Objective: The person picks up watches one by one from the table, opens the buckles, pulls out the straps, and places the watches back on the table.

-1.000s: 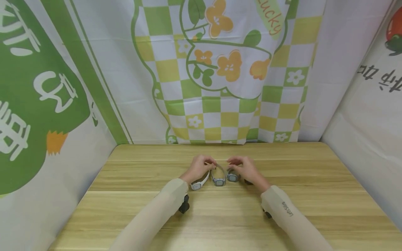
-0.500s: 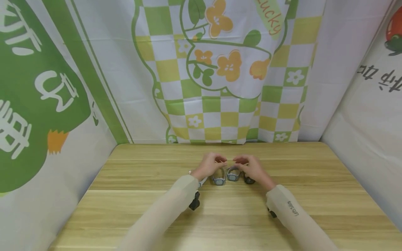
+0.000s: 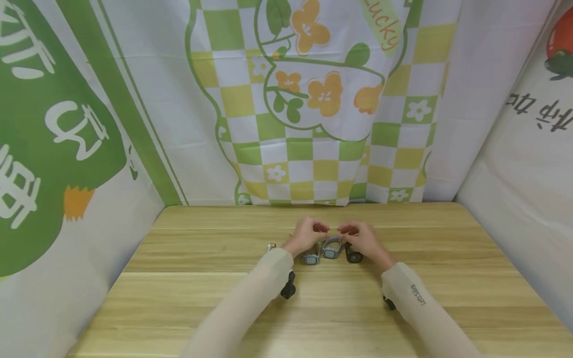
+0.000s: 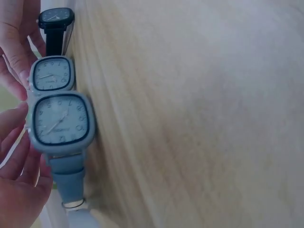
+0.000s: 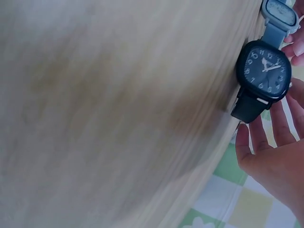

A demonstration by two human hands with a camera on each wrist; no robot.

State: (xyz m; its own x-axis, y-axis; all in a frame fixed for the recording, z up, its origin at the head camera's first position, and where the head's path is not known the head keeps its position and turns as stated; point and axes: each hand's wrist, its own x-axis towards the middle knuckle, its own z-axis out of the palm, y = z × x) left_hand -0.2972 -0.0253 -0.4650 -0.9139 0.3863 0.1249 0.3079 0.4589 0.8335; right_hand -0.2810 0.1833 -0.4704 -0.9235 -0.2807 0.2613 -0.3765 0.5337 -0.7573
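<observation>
Watches stand in a row on the wooden table (image 3: 277,318). A grey watch (image 3: 311,259) sits just below my left hand (image 3: 309,234). Beside it is a blue-grey watch (image 3: 331,252), its strap looped up behind the dial. At the row's right end stands a black watch (image 5: 264,70), under my right hand (image 3: 361,239). A white watch (image 3: 271,246) is mostly hidden by my left wrist. My left fingers are loosely bent, with nothing visible between them. My right fingertips are at the back of the blue-grey watch's strap; whether they pinch it is hidden.
A printed cloth (image 3: 304,164) with green and yellow checks hangs behind the table's back edge. Cloth walls stand at both sides. Dark wrist devices (image 3: 288,286) are worn under both sleeves.
My left hand has moved right, from the white and grey watches toward the blue-grey one. My right hand has shifted slightly right. The black watch shows more, the white one less.
</observation>
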